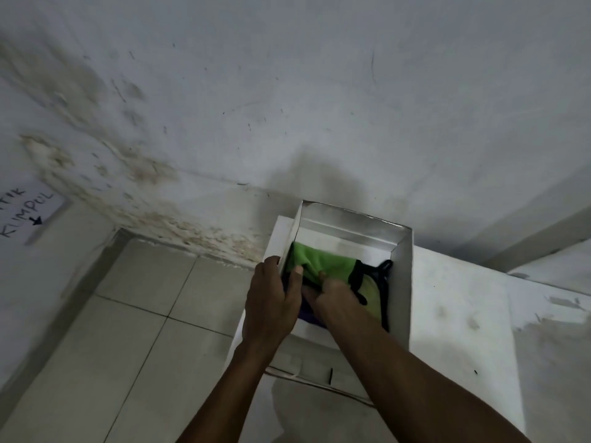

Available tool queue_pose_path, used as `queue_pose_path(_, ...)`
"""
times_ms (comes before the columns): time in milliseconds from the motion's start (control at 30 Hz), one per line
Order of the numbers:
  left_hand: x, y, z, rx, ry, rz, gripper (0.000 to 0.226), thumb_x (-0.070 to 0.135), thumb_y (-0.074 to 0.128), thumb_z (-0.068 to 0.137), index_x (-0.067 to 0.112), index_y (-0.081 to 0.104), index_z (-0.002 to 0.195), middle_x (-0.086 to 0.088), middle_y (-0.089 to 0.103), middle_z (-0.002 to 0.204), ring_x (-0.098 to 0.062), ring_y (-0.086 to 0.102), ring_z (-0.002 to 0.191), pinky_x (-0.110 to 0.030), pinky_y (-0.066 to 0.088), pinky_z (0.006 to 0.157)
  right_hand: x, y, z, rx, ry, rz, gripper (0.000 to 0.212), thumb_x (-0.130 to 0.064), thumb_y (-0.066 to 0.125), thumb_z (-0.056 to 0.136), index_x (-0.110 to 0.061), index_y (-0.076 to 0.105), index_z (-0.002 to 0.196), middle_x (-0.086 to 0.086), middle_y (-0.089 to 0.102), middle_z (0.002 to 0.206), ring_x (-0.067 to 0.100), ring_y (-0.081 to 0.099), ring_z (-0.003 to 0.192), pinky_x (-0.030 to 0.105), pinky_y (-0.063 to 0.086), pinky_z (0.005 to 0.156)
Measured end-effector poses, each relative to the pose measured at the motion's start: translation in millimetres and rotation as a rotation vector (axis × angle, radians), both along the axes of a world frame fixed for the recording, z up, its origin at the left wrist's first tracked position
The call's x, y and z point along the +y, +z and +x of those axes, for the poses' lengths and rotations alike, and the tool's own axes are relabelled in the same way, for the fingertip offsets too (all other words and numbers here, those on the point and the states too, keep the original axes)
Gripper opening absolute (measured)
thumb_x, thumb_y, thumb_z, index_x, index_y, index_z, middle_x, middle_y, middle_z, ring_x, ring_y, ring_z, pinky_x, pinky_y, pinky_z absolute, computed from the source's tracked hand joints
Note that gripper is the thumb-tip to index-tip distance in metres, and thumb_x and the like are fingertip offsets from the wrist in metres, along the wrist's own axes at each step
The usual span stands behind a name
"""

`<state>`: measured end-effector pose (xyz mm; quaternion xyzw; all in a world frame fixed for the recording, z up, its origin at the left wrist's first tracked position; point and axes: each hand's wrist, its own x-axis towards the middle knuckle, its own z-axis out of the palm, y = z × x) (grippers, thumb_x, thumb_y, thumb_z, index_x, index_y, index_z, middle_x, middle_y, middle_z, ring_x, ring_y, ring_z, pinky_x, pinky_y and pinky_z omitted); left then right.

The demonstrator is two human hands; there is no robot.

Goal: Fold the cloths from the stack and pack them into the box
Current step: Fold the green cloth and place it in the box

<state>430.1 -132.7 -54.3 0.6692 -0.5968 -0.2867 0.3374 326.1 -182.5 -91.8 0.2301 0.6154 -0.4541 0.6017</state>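
You are pressing the green cloth (315,262) into the white box (403,282), left hand (271,302) thumbing its near edge, right hand (335,298) curled into the folds just beside it; light and limp, it looks best held at its folded edges.

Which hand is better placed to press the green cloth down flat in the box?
Probably the right hand: it is already inside the box on the green cloth, while the left hand straddles the wall.
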Motion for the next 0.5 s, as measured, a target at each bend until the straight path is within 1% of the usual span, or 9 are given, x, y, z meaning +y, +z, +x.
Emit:
queue_pose_path(33,0.0,0.2,0.0,-0.003,-0.002,0.0,0.039,0.047,0.048,0.092,0.016,0.051,0.114,-0.004,0.057,0.098,-0.021,0.056,0.088,-0.038,0.051,0.071,-0.1,-1.1,-1.7,0.002,0.015,0.003,0.04,-0.005,0.069,0.081,-0.002,0.056,0.119,0.025,0.058,0.116,0.044,0.06,0.1,0.058,0.057,0.067)
queue_pose_path(133,-0.3,-0.4,0.0,-0.011,-0.006,-0.015,0.042,0.051,0.047,0.09,0.017,0.051,0.114,-0.003,0.058,0.098,-0.02,0.056,0.087,-0.039,0.052,0.072,2.7,-16.0,-3.7,0.02,0.022,-0.005,0.044,-0.004,0.07,0.079,-0.002,0.056,0.121,0.024,0.06,0.115,0.042,0.062,0.097,0.052,0.057,0.079)
queue_pose_path(167,-0.5,-0.7,0.1,-0.011,-0.007,-0.021,0.044,0.053,0.045,0.09,0.017,0.051,0.114,-0.002,0.058,0.097,-0.02,0.056,0.087,-0.038,0.052,0.072,7.2,-7.0,-0.6,0.03,0.019,-0.017,0.045,-0.004,0.069,0.08,-0.003,0.055,0.122,0.023,0.061,0.115,0.04,0.063,0.096,0.05,0.057,0.08)
queue_pose_path(233,0.1,-3.2,0.8,0.0,-0.011,-0.027,0.046,0.056,0.042,0.089,0.018,0.051,0.114,-0.001,0.059,0.096,-0.018,0.057,0.087,-0.038,0.052,0.071,16.2,11.4,3.4,0.077,-0.036,-0.095,0.04,-0.001,0.065,0.08,-0.005,0.056,0.119,0.019,0.063,0.11,0.036,0.064,0.093,0.046,0.058,0.077)
queue_pose_path(300,0.3,-5.2,1.3,0.026,-0.011,-0.031,0.047,0.057,0.04,0.09,0.019,0.052,0.112,0.0,0.059,0.093,-0.018,0.057,0.085,-0.039,0.052,0.07,21.6,25.5,1.7,0.217,-0.093,-0.152,0.033,0.005,0.059,0.079,-0.009,0.057,0.109,0.014,0.063,0.101,0.032,0.063,0.086,0.041,0.056,0.068)
queue_pose_path(333,-0.1,-5.3,1.7,0.043,-0.003,-0.034,0.046,0.057,0.039,0.09,0.019,0.053,0.111,0.0,0.059,0.092,-0.018,0.058,0.084,-0.039,0.052,0.069,23.1,31.9,-0.4,0.303,-0.1,-0.183,0.033,0.007,0.057,0.078,-0.009,0.058,0.108,0.012,0.063,0.099,0.031,0.062,0.085,0.042,0.056,0.069)
queue_pose_path(367,-0.3,-4.7,1.7,0.063,0.008,-0.033,0.044,0.055,0.038,0.092,0.019,0.054,0.11,0.0,0.059,0.09,-0.018,0.058,0.083,-0.039,0.052,0.069,24.7,38.7,-3.0,0.392,-0.094,-0.227,0.036,0.007,0.055,0.078,-0.008,0.059,0.11,0.011,0.062,0.1,0.03,0.061,0.087,0.044,0.055,0.076)
queue_pose_path(433,-0.8,-1.6,1.9,0.096,0.029,-0.022,0.038,0.049,0.037,0.095,0.018,0.056,0.106,-0.001,0.06,0.088,-0.018,0.059,0.083,-0.032,0.047,0.067,24.4,46.1,-7.5,0.55,-0.061,-0.316,0.043,0.006,0.048,0.081,-0.01,0.058,0.12,0.008,0.062,0.107,0.029,0.059,0.096,0.046,0.051,0.091)
queue_pose_path(500,-0.9,0.8,2.0,0.11,0.041,-0.012,0.035,0.044,0.037,0.097,0.016,0.058,0.104,-0.002,0.061,0.087,-0.018,0.058,0.082,-0.028,0.042,0.067,22.8,45.0,-13.3,0.619,0.05,-0.351,0.049,0.003,0.041,0.083,-0.015,0.054,0.127,0.009,0.062,0.115,0.029,0.058,0.102,0.048,0.049,0.095)
